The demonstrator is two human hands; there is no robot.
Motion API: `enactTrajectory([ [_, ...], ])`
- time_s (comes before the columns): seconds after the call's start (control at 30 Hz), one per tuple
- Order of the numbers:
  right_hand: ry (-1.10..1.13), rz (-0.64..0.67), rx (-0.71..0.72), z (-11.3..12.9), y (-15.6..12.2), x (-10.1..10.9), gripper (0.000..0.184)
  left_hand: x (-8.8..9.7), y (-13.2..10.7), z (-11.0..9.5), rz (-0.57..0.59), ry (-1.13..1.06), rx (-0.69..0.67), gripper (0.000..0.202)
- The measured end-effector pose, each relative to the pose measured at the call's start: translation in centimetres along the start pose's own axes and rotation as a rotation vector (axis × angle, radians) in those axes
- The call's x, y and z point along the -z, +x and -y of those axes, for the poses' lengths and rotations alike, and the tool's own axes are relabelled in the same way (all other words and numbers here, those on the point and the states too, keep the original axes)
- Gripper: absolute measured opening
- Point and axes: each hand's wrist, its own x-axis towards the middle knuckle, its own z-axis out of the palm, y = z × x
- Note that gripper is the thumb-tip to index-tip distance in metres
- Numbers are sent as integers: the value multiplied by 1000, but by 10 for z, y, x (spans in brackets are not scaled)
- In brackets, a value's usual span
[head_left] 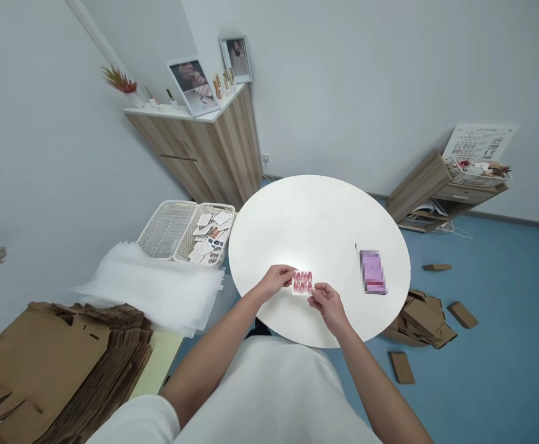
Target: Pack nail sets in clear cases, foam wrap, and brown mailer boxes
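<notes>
A small white card of press-on nails (pixel 303 282), with two rows of pink and red nails, is held up between my hands above the round white table (pixel 292 216). My left hand (pixel 276 281) pinches the card at its left edge. At the lower right corner, the thumb and fingers of my right hand (pixel 327 303) are closed on the same card. Right of my hands, a purple blurred-out item (pixel 374 272) lies flat on the table.
To the left stand a white basket of nail cards (pixel 226 246), a basket of clear trays (pixel 161 231), white foam sheets (pixel 149 283) and a stack of flat cardboard boxes (pixel 61 364). Folded brown boxes (pixel 429 317) lie on the blue floor at right. A wooden cabinet (pixel 205 154) stands behind.
</notes>
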Motion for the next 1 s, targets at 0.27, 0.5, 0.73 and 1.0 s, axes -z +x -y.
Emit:
enactTrajectory([
  [0.27, 97, -46, 48, -9, -3, -16, 32, -7, 0, 17, -56, -167, 85, 31],
  [0.5, 83, -191, 120, -14, 2, -30, 33, -2, -18, 24, -53, -202, 162, 23],
  [0.73, -47, -187, 181, -2, 7, -20, 29, 12, -25, 15, 10, -54, 86, 28],
  [1.0, -143, -131, 213, 15, 11, -16, 31, 1, -23, 17, 68, 88, -37, 28],
])
